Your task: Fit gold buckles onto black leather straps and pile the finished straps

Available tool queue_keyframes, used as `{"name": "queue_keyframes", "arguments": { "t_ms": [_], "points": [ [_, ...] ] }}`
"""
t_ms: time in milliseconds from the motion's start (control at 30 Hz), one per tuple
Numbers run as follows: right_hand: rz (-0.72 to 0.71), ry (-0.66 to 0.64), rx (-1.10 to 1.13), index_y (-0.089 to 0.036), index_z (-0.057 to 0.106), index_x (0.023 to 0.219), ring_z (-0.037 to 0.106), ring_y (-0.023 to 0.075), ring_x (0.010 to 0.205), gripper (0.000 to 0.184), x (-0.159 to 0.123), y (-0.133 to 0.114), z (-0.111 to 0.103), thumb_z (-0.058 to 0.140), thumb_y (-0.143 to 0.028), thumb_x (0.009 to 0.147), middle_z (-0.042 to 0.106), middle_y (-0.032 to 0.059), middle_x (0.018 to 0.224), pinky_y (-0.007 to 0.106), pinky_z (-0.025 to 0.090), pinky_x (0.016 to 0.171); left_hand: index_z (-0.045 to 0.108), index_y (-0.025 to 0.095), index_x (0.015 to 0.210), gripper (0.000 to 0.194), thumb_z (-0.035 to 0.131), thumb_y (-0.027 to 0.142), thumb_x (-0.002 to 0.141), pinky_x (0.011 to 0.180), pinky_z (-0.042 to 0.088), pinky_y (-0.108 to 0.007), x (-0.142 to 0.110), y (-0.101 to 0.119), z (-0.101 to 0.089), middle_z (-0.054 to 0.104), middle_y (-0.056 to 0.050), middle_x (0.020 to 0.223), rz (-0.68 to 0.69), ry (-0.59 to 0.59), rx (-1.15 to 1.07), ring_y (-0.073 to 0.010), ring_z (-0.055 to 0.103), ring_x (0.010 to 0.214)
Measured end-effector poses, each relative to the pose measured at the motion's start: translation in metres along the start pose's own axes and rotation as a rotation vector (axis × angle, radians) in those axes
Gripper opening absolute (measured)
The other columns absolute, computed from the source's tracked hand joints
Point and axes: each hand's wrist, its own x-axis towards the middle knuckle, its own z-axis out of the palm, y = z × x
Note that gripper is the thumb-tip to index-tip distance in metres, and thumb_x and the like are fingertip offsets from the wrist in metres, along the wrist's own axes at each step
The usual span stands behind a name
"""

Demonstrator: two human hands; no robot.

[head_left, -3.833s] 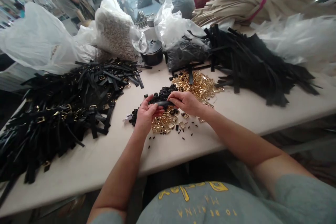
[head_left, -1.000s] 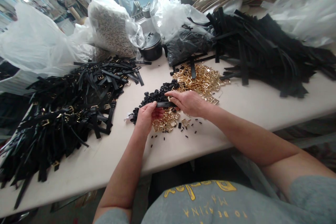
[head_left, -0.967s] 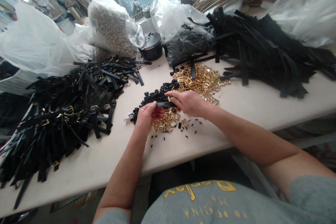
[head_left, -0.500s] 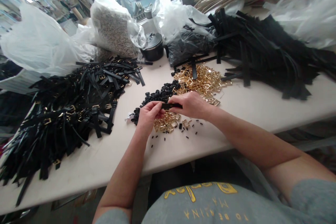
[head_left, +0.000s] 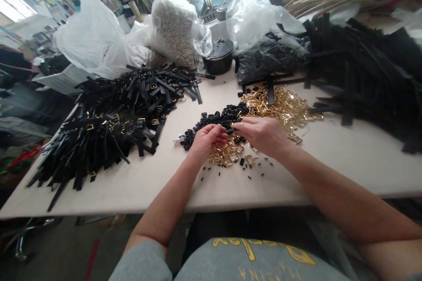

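Note:
Between the fingertips of my two hands is a short black strap (head_left: 229,131), mostly hidden by the fingers. My left hand (head_left: 211,138) pinches its left end. The fingers of my right hand (head_left: 262,134) are closed at its other end. Right beneath and behind them lie a heap of small black loops (head_left: 219,116) and a heap of gold buckles (head_left: 280,105). More loose gold buckles (head_left: 226,154) lie just in front of my hands, with small black bits (head_left: 249,177) scattered near them on the pale table (head_left: 158,193).
At left spreads a big pile of black straps with gold buckles (head_left: 115,118). Black strips (head_left: 365,74) are heaped at right. Along the back stand a bag of light pieces (head_left: 174,26), a black lidded pot (head_left: 218,57) and a plastic bag of black pieces (head_left: 263,52).
The view has turned left, so the table contents appear farther right. More of the black strap showed between my hands before; now the fingers cover most of it.

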Motion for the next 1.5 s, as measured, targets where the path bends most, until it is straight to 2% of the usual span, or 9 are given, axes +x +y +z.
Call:
{"name": "queue_keyframes", "arguments": {
  "t_ms": [267,433,600,833,1033,1200,1367,1433,1500],
  "points": [
    [-0.032,0.027,-0.007,-0.022,0.075,0.102,0.064,0.0148,0.068,0.025,0.001,-0.002,0.002,0.05,-0.026,0.098,0.073,0.0035,0.08,0.027,0.041,0.056,0.063,0.015,0.078,0.043,0.089,0.041,0.055,0.061,0.052,-0.023,-0.001,0.002,0.003,0.07,-0.001,0.071,0.0,-0.018,-0.055,-0.0116,0.066,0.06],
    [0.012,0.07,0.204,-0.019,0.073,0.106,0.069,0.0172,0.074,0.029,0.0,-0.002,0.007,0.06,-0.042,0.093,0.074,0.006,0.089,0.028,0.051,0.064,0.064,0.016,0.082,0.043,0.089,0.037,0.054,0.057,0.051,-0.021,-0.001,0.002,0.0,0.067,0.002,0.069,0.065,0.039,-0.026,-0.0085,0.062,0.055],
    [0.038,0.08,0.304,-0.02,0.074,0.098,0.07,0.0172,0.075,0.022,0.0,-0.001,0.013,0.064,-0.037,0.091,0.075,0.0052,0.087,0.028,0.054,0.068,0.064,0.016,0.084,0.043,0.088,0.037,0.055,0.057,0.05,-0.022,-0.002,0.003,0.001,0.064,0.003,0.068,0.092,0.056,0.005,-0.0082,0.06,0.055],
    [-0.055,0.124,0.239,-0.018,0.072,0.098,0.07,0.0156,0.075,0.022,0.001,-0.005,0.01,0.061,-0.036,0.093,0.074,0.0052,0.087,0.025,0.051,0.063,0.063,0.017,0.087,0.046,0.089,0.035,0.053,0.059,0.052,-0.023,-0.004,0.006,0.001,0.063,0.004,0.066,0.045,0.063,-0.048,-0.0086,0.061,0.054],
    [-0.059,0.138,0.226,-0.018,0.07,0.099,0.066,0.0128,0.069,0.022,0.001,-0.006,0.011,0.057,-0.035,0.094,0.073,0.0036,0.084,0.024,0.046,0.058,0.063,0.017,0.088,0.044,0.087,0.036,0.057,0.059,0.051,-0.02,-0.005,0.006,0.0,0.067,0.003,0.07,0.04,0.046,-0.06,-0.008,0.063,0.056],
    [-0.061,0.159,0.194,-0.017,0.069,0.092,0.064,0.0127,0.067,0.019,0.0,-0.008,0.011,0.059,-0.032,0.091,0.07,0.0032,0.08,0.023,0.042,0.055,0.065,0.017,0.093,0.044,0.086,0.037,0.059,0.061,0.052,-0.021,-0.005,0.003,0.001,0.066,0.003,0.071,0.063,0.03,-0.03,-0.0095,0.064,0.059],
    [-0.076,0.148,0.197,-0.017,0.068,0.086,0.06,0.0113,0.063,0.02,0.001,-0.008,0.009,0.055,-0.03,0.094,0.067,0.0016,0.075,0.023,0.038,0.054,0.065,0.018,0.097,0.044,0.084,0.038,0.063,0.065,0.053,-0.022,-0.002,0.0,-0.004,0.067,0.003,0.072,0.124,0.008,0.021,-0.0093,0.064,0.061],
    [-0.059,0.139,0.192,-0.018,0.067,0.083,0.059,0.011,0.063,0.021,0.001,-0.006,0.007,0.053,-0.028,0.095,0.067,0.0012,0.074,0.023,0.037,0.055,0.066,0.018,0.095,0.039,0.081,0.039,0.067,0.067,0.053,-0.024,0.003,0.007,-0.012,0.069,0.0,0.076,0.19,0.024,0.11,-0.0107,0.065,0.066],
    [-0.031,0.14,0.175,-0.018,0.066,0.08,0.058,0.0112,0.063,0.023,0.002,-0.002,0.006,0.052,-0.029,0.095,0.066,0.0013,0.074,0.024,0.036,0.055,0.067,0.017,0.093,0.033,0.076,0.04,0.071,0.069,0.052,-0.025,0.013,0.021,-0.025,0.071,-0.002,0.079,0.283,0.091,0.271,-0.0128,0.067,0.07]
  ]
}}
